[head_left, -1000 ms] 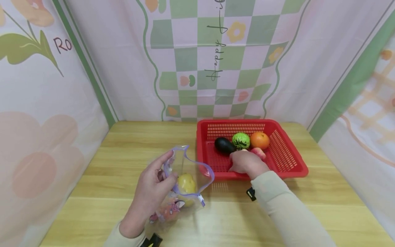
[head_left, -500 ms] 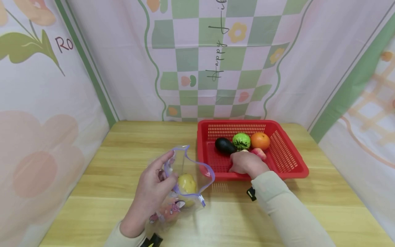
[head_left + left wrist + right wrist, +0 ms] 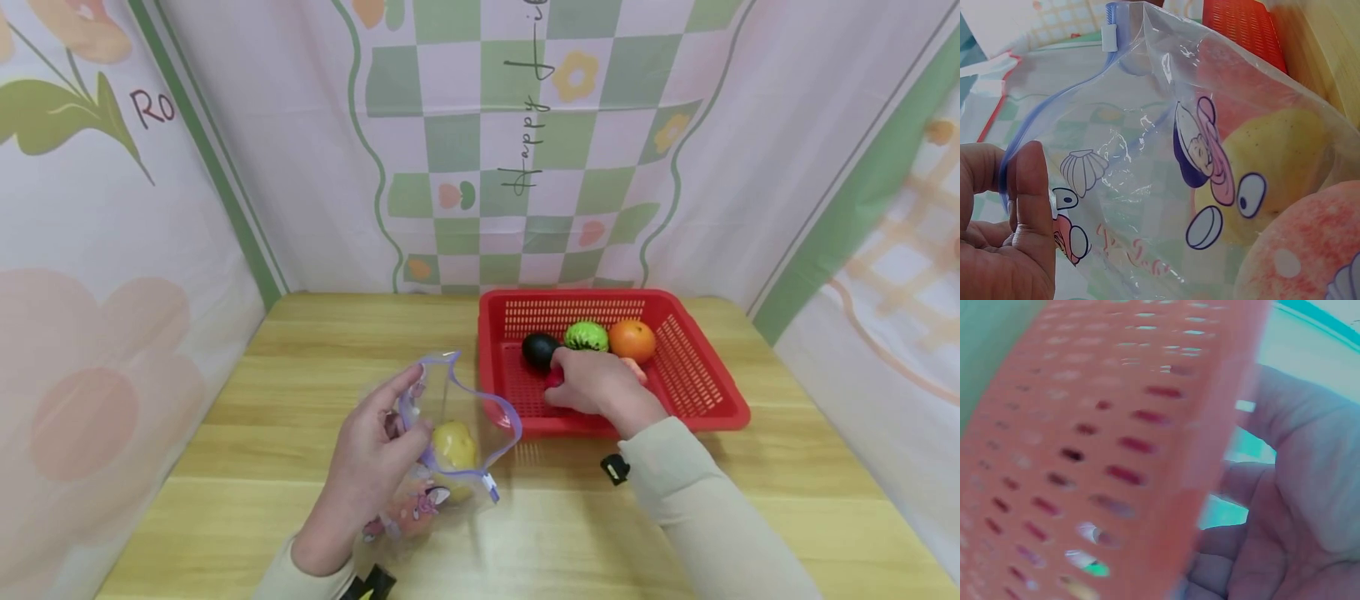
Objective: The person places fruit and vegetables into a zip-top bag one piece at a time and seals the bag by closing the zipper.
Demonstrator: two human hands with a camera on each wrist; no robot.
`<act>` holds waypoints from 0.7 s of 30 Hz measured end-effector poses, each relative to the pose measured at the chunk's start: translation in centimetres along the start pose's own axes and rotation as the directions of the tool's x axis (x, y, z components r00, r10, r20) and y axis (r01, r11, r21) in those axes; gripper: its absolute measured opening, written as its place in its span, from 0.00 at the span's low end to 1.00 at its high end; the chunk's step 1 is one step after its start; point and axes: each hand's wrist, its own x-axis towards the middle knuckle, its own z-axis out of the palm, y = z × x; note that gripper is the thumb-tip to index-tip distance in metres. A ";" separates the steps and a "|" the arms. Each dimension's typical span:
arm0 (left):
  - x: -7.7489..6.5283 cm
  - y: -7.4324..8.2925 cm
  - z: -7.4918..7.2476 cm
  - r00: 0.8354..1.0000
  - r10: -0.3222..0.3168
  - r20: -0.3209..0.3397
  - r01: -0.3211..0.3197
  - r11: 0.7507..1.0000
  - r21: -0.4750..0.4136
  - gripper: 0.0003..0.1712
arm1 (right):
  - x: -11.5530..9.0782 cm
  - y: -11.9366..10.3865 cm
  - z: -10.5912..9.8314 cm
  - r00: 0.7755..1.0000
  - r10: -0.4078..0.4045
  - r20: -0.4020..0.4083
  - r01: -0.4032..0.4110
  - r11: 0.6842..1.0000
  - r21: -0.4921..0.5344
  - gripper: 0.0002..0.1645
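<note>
Three runs of printed cloth surround the place, the back curtain (image 3: 442, 75) carrying a green-and-white check, and one wooden table (image 3: 322, 342) stands below. On the table is one red basket (image 3: 697, 420) with slotted walls. Within it four things can be counted besides what is in the hand: one black oval item (image 3: 539, 352), one green item (image 3: 587, 335) with dark markings, one orange (image 3: 632, 340) and one pinkish item (image 3: 635, 369), mostly covered. The right hand (image 3: 600, 383) is in the basket near its front wall, fingers curled on one red item (image 3: 554, 378), of which just a small part shows.

One clear zip bag (image 3: 474, 400) is left of the basket, its mouth spread; the left hand (image 3: 367, 458) pinches its purple edge between thumb and fingers. Two fruits show inside, one yellow fruit (image 3: 454, 446) and one mottled pink fruit (image 3: 1310, 250), side by side. One white slider (image 3: 1109, 37) sits at an end of the zip.

The right hand blocks sight of the pinkish item and part of the black one. In the right wrist view, the blurred basket wall hides most of the contents.
</note>
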 end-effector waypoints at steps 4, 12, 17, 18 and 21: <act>0.0 0.0 0.0 1.000 -0.005 0.002 0.005 1.000 -0.003 0.34 | -0.8 -0.9 -0.8 0.998 -0.004 -0.063 0.003 1.000 -0.020 0.30; 0.0 0.1 -0.1 1.000 -0.005 0.001 0.005 1.000 0.001 0.34 | -2.3 -2.8 -1.8 0.981 -0.047 -0.187 0.049 0.999 0.002 0.30; -0.1 0.1 -0.1 1.000 -0.003 0.000 0.003 1.000 -0.002 0.34 | -3.4 -3.9 -2.3 0.960 -0.055 -0.276 0.057 0.998 -0.001 0.34; -0.1 0.1 -0.1 1.000 -0.002 0.000 0.002 1.000 -0.003 0.34 | -3.6 -4.1 -2.4 0.954 -0.064 -0.294 0.067 0.998 -0.001 0.34; -0.1 0.1 -0.1 1.000 0.003 -0.002 -0.003 1.000 -0.003 0.34 | -4.2 -4.8 -2.6 0.933 -0.104 -0.344 0.114 0.993 0.009 0.35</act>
